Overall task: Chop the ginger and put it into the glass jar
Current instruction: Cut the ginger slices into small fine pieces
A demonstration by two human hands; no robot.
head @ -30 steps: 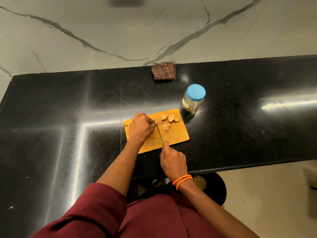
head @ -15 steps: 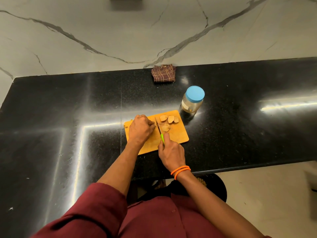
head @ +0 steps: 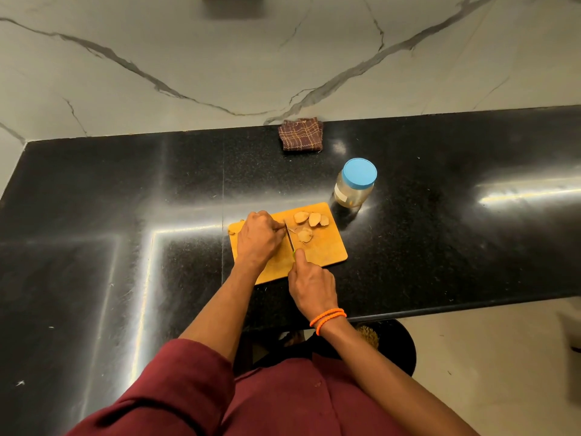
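An orange cutting board (head: 327,251) lies on the black counter. My left hand (head: 259,237) is curled over the uncut ginger piece, which is almost fully hidden under it. My right hand (head: 311,283) grips a green-handled knife (head: 289,239), its blade standing on the board right beside my left fingertips. Several cut ginger slices (head: 309,220) lie at the board's far right part, one more slice (head: 305,236) just right of the blade. The glass jar (head: 354,184) stands behind the board's right corner, closed by a blue lid.
A folded brown checked cloth (head: 300,134) lies at the back by the marble wall. The counter's front edge (head: 440,308) runs just below my right wrist. A dark round stool (head: 396,344) stands under the counter near my body.
My right hand has pushed the knife forward and then drawn it slightly back in a slicing stroke beside my left fingers. My left hand stays on the ginger.
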